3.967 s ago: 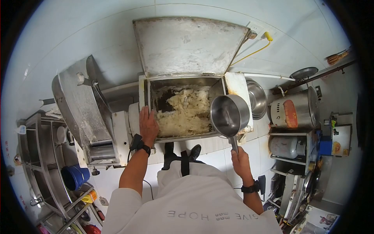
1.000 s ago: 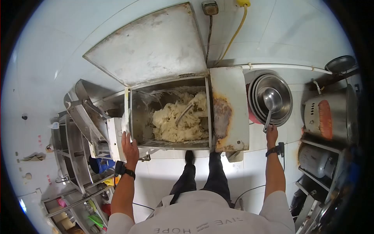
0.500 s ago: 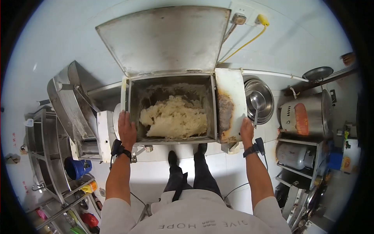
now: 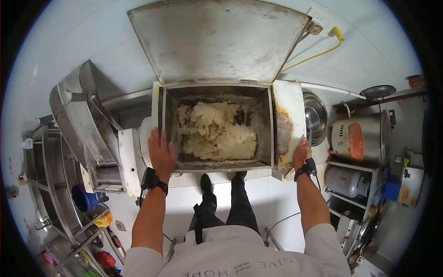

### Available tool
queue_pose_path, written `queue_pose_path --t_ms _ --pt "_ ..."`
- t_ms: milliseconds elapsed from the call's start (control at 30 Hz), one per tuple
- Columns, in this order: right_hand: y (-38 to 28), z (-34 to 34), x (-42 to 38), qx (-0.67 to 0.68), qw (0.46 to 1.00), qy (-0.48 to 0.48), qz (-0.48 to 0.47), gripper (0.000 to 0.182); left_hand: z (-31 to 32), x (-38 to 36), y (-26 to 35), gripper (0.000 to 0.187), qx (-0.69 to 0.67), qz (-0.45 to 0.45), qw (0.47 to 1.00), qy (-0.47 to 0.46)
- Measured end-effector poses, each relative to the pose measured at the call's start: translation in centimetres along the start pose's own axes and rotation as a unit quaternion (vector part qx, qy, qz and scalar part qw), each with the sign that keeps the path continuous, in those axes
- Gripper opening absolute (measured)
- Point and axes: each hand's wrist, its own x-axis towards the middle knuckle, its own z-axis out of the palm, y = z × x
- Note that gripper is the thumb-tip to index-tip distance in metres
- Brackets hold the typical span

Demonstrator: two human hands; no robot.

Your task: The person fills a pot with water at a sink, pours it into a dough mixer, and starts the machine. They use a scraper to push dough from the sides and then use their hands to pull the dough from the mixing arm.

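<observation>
A metal dough mixer (image 4: 272,124) stands in front of me, its hinged lid (image 4: 221,41) raised against the wall. Rough, pale dough (image 4: 221,138) lies in its trough, heaped unevenly, with smears along the inner walls. My left hand (image 4: 161,152) rests on the left front edge of the trough, open, its fingers stretched forward and holding nothing. My right hand (image 4: 302,154) rests at the outer front corner of the rust-stained right housing (image 4: 284,124). Its fingers lie over that edge and are partly hidden; no held object shows. Both wrists wear black straps with small devices.
A sheet-metal machine with rollers (image 4: 87,120) stands at left, beside metal shelving (image 4: 50,175) and a blue bucket (image 4: 85,198). Nested metal bowls (image 4: 316,117) sit at right. Farther right are a large pot (image 4: 364,136) and a gas cylinder (image 4: 346,180). A yellow cable (image 4: 314,56) runs along the wall.
The dough has shifted and turned over in the trough, now heaped more at the back left. The view has moved slightly; both hands stay at the mixer's sides.
</observation>
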Motion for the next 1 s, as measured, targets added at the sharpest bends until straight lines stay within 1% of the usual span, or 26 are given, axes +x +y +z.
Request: queue_pose_path --t_ms 100,200,267,333,367,400,433,533,667,733,767,833,867,933,1000 --pt "0.3 0.2 0.4 0.000 1.000 -0.011 0.009 0.048 0.2 0.1 -0.2 0.048 0.016 0.017 1.000 -0.010" --pt "1.0 0.3 0.4 0.012 1.000 -0.017 -0.010 0.052 0.5 -0.2 -0.5 0.050 0.035 0.043 0.998 -0.032" --pt "0.4 0.0 0.2 0.024 0.999 -0.022 0.020 0.052 0.3 0.0 -0.7 0.052 0.047 0.059 0.996 -0.040" --pt "0.7 0.2 0.5 0.034 0.999 -0.028 0.018 0.053 0.1 0.0 -0.6 0.050 0.049 0.093 0.991 -0.082" --pt "0.7 0.4 0.6 0.039 0.999 -0.029 0.017 0.053 0.1 0.1 -0.7 0.050 0.055 0.092 0.991 -0.081" --pt "0.4 0.5 0.6 0.014 0.999 -0.030 0.037 0.053 0.2 0.2 -0.7 0.048 0.054 0.108 0.988 -0.093" --pt "0.3 0.5 0.6 0.018 0.999 -0.032 0.036 0.053 0.2 0.2 -0.8 0.046 0.053 0.124 0.985 -0.105" --pt "-0.4 -0.4 0.3 0.019 0.999 -0.027 0.035 0.053 0.0 0.5 -0.4 0.045 0.037 0.133 0.988 -0.075" --pt "0.8 0.7 0.7 0.040 0.999 -0.023 0.024 0.052 -0.5 0.6 0.4 0.043 0.027 0.119 0.989 -0.083" --pt "0.2 -0.1 0.3 0.029 0.998 -0.043 0.020 0.051 0.3 0.2 -0.2 0.034 0.020 0.131 0.990 -0.045" --pt "-0.2 -0.6 0.2 0.029 0.998 -0.042 0.025 0.051 0.5 0.1 -0.5 0.034 0.019 0.135 0.990 -0.046" --pt "-0.7 -1.3 0.0 0.032 0.997 -0.057 0.033 0.049 0.5 0.1 -0.6 0.019 0.000 0.151 0.988 -0.020" --pt "-0.7 -1.2 -0.1 0.043 0.997 -0.051 0.031 0.049 0.6 0.1 -0.5 0.019 -0.001 0.154 0.988 -0.020" --pt "-0.4 -0.8 0.2 0.046 0.997 -0.053 0.025 0.049 0.5 0.3 -0.1 0.010 -0.012 0.133 0.991 -0.003" --pt "-0.3 -0.9 0.2 0.048 0.997 -0.056 0.021 0.049 0.1 0.3 0.3 0.009 -0.004 0.126 0.992 -0.018"
